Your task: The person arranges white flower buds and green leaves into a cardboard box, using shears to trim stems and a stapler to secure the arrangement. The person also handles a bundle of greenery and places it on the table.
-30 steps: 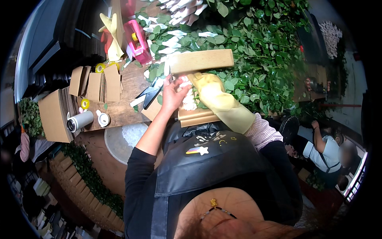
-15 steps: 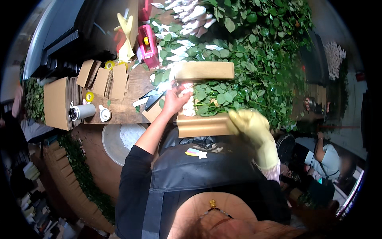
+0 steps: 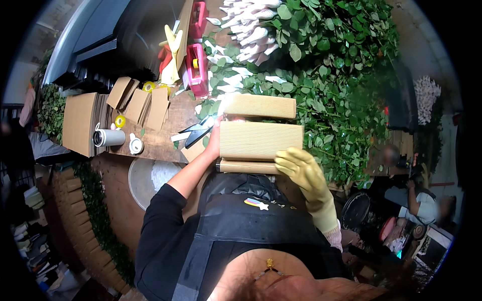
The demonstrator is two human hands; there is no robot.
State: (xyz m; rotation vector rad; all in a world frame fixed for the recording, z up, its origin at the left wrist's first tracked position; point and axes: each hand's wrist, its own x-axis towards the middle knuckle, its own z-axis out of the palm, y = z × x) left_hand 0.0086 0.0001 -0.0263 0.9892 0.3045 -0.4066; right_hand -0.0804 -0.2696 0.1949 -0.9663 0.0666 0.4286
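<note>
A corrugated cardboard wrapper (image 3: 261, 140) lies at the table's front edge, its front panel now folded up over the rose heads and part of the leafy stems. My bare left hand (image 3: 214, 142) is at its left end, with the fingers hidden behind the panel. My right hand (image 3: 303, 170), in a pale yellow rubber glove, rests its stretched-out fingers at the panel's lower right corner. Green leafy rose stems (image 3: 321, 120) run out to the right from the wrapper. Black-handled scissors (image 3: 197, 134) lie just left of my left hand.
Pink tape dispenser (image 3: 197, 70), yellow rubber glove (image 3: 173, 52) and white-sleeved flower buds (image 3: 251, 30) are toward the back. Stacked cardboard (image 3: 80, 125), a grey tumbler (image 3: 109, 137) and its white lid (image 3: 136, 144) stand left. A co-worker (image 3: 422, 205) is at far right.
The cardboard's front panel has been folded up over the rose heads. My right hand has moved slightly left and down to the panel's corner; my left fingers have gone out of sight behind it.
</note>
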